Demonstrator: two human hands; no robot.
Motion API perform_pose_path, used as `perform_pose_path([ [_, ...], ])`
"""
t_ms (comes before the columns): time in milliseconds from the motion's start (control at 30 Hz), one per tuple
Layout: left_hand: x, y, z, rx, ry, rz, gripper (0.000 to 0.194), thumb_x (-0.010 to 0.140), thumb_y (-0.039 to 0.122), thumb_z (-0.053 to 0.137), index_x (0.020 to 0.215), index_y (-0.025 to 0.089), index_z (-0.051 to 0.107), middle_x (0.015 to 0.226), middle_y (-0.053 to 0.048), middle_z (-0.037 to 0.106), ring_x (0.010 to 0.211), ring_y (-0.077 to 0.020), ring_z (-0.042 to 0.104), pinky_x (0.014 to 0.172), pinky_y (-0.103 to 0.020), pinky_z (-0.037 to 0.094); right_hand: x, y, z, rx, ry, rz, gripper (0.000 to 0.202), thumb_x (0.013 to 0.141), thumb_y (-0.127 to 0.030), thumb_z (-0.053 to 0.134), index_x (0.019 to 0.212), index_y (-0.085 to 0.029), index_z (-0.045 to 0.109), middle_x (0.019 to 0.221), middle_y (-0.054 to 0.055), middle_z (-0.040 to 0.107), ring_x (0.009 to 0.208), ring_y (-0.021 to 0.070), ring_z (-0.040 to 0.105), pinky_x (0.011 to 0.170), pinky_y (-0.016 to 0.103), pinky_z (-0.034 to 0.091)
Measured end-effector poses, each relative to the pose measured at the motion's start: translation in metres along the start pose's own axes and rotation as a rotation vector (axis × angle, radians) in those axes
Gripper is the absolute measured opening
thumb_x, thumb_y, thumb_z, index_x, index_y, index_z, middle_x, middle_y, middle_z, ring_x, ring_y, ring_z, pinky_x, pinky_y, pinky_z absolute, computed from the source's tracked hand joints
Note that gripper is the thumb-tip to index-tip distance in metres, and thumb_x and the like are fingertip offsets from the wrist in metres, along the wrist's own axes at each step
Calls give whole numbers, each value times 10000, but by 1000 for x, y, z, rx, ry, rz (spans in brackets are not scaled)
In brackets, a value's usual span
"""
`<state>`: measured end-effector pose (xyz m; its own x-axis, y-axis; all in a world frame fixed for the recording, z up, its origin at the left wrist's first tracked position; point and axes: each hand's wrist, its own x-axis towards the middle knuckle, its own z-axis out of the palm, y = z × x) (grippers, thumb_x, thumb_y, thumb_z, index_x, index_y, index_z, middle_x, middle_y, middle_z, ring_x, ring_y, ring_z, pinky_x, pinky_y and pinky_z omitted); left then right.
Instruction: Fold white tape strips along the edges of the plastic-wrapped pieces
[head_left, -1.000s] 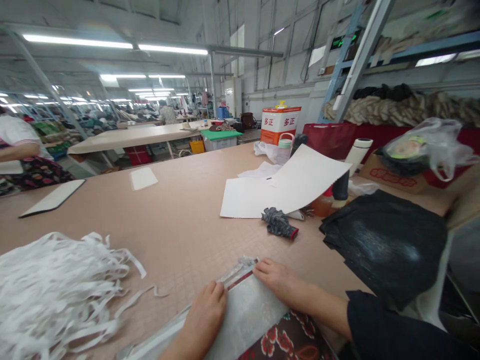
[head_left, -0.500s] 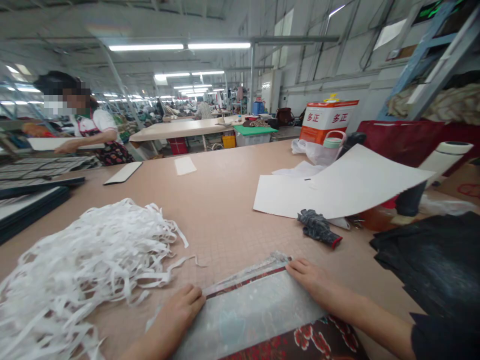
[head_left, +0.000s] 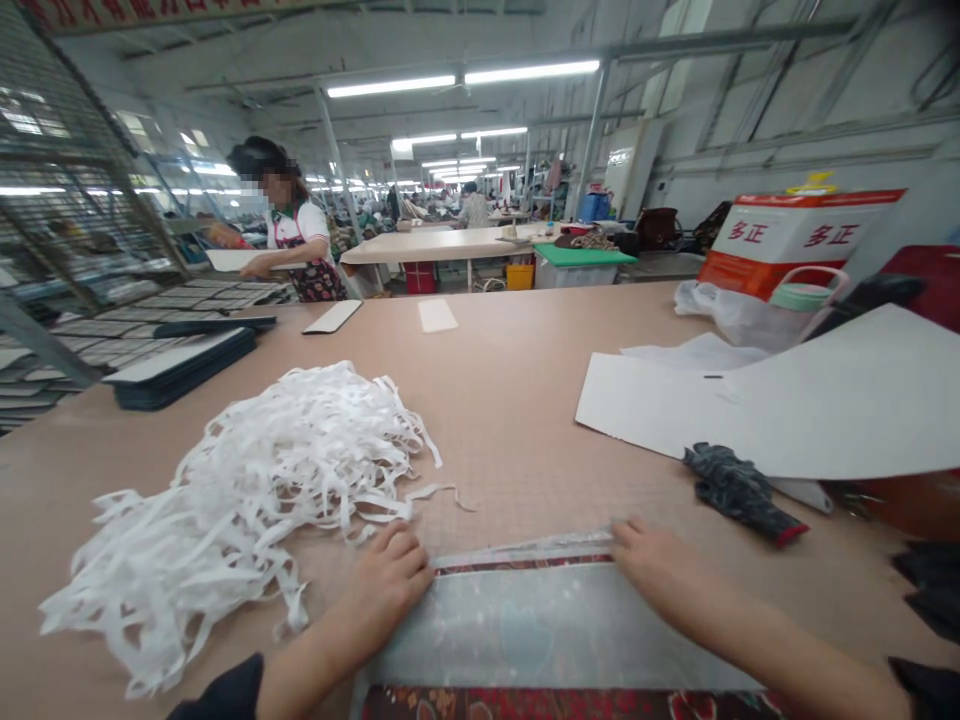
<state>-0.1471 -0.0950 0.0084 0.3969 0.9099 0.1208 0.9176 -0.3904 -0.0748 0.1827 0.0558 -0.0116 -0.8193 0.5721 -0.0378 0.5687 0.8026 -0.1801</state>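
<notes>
Your left hand (head_left: 386, 585) lies flat, fingers together, pressing the left end of the bag's (head_left: 540, 630) top edge; your right hand (head_left: 660, 570) presses the right end the same way. Neither hand clamps anything: both only bear down on the clear plastic. The bag lies flat at the near edge of the table (head_left: 510, 410), with red flowered cloth (head_left: 570, 703) showing inside it along the bottom. Between your hands runs the folded flap (head_left: 525, 550), a narrow strip with a dark red line under it.

This looks like the sealing step: the flap is turned over and you are holding it down at both ends. Judging by that, the next move calls for even pressure along the strip, so it lies without creases.

Just left of your left hand sits a heap of white strips (head_left: 247, 500). Right of your right hand lies a dark glove (head_left: 739, 490), beside white sheets (head_left: 787, 410). Far across, a person (head_left: 296, 240) works at stacked panels (head_left: 180, 365).
</notes>
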Motion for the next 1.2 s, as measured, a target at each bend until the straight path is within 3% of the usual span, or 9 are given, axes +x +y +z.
perform_pose_path([
  [67,-2,5,2,11,39,-22,57,816,186,541,858,215,564,786,31,569,837,-142,478,991,-418,225,32,-48,-4,94,-12,-111,292,717,-18,391,790,-178,624,844,96,610,793,212,532,722,310,400],
  [167,-9,11,7,38,108,-43,76,825,176,514,876,201,564,818,10,578,890,-158,479,1002,-435,223,77,-119,7,262,-17,-299,258,780,-64,388,880,-173,599,889,64,599,816,179,518,728,263,390],
  [233,-19,13,13,62,190,-66,127,840,167,470,924,195,561,922,-25,584,973,-180,464,992,-440,244,98,-151,20,285,11,-316,230,802,-90,391,873,-165,597,873,65,591,817,182,509,720,260,388],
  [300,-31,13,19,73,281,-135,190,855,149,411,972,192,554,1028,-60,567,1026,-199,448,961,-434,285,111,-165,32,281,38,-294,224,820,-110,393,853,-168,606,856,62,583,816,186,500,709,262,383],
  [433,-49,13,25,7,270,-299,224,856,136,368,943,198,565,959,-56,580,884,-183,500,817,-366,390,115,-164,41,311,46,-299,214,848,-142,411,855,-179,621,837,38,567,813,169,487,708,248,366],
  [733,-47,16,30,-69,243,-308,243,845,161,397,1017,222,557,902,-46,578,790,-165,496,719,-311,407,109,-161,40,340,56,-324,203,856,-129,415,908,-176,606,849,31,549,807,154,470,708,245,367],
  [1000,-42,19,27,-89,176,-362,179,833,168,442,933,225,579,853,-25,572,772,-165,492,734,-320,392,107,-168,40,-5,113,-690,157,819,-134,446,879,-130,591,858,99,577,764,215,478,613,317,377],
  [1100,-41,20,27,-113,187,-367,167,821,165,451,897,217,590,846,-29,575,778,-172,499,742,-334,400,113,-164,35,62,62,-645,156,819,-143,446,831,-154,601,820,66,582,751,198,489,621,295,378],
  [1200,-41,21,27,-224,201,-456,174,811,160,457,902,220,593,861,-31,579,805,-176,514,737,-325,422,118,-157,32,239,-10,-408,190,829,-138,419,842,-180,604,833,39,584,781,169,506,671,258,380],
])
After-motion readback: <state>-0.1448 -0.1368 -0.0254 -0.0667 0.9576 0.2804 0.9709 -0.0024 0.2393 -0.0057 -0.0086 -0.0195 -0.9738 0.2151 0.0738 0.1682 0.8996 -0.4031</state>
